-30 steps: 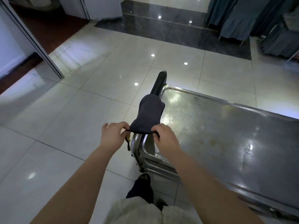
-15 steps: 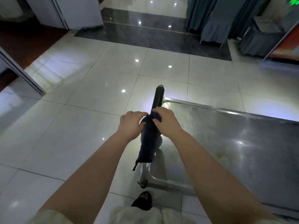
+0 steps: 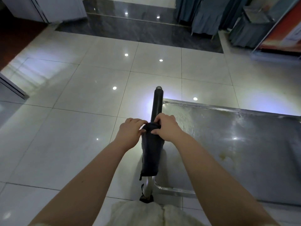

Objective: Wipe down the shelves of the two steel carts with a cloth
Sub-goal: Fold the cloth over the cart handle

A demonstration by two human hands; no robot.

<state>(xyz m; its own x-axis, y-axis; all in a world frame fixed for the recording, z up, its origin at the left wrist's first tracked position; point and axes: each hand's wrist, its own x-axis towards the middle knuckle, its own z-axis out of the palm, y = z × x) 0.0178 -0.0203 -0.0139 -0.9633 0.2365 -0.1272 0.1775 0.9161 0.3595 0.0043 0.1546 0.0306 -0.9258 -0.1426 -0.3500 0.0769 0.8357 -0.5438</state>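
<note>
A dark cloth (image 3: 151, 154) lies draped lengthwise over the black handle bar (image 3: 158, 101) of a steel cart. The cart's top shelf (image 3: 228, 144) stretches to the right, shiny with a yellowish stain. My left hand (image 3: 130, 132) grips the far end of the cloth from the left side. My right hand (image 3: 166, 128) grips the same end from the right, fingers curled over the bar. The cloth's near end hangs loose above the bare steel part of the handle (image 3: 149, 185).
Glossy white floor tiles (image 3: 81, 111) spread left and ahead. A dark stone strip (image 3: 130, 30) crosses the far floor. Grey-blue draped furniture (image 3: 205, 18) and a red sign (image 3: 285, 33) stand at the back right. A white cabinet (image 3: 61, 7) is at the back left.
Both hands moved from the cloth's near end to its far end along the handle. The cloth now lies stretched over the bar, its near end loose.
</note>
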